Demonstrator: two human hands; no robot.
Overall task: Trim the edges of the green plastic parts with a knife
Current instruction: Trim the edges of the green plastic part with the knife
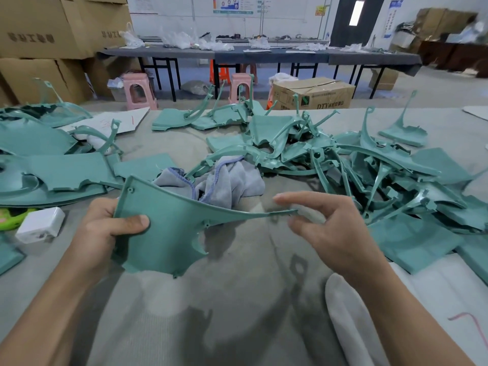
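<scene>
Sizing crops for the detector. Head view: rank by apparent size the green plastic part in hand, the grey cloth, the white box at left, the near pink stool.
1. Green plastic part held in the left hand, nearest the camera.
2. Crumpled grey cloth.
3. Pink plastic stool and small white box: look alike; the stool stands far back, so unranked.

Left hand (105,228) grips a green plastic part (163,228) by its wide end, thumb on top — held above the grey table (237,299). Right hand (332,228), blurred, fingers loosely curled at the part's thin tip. Grey cloth (227,183) behind; green parts heap (356,159) to the right.
</scene>
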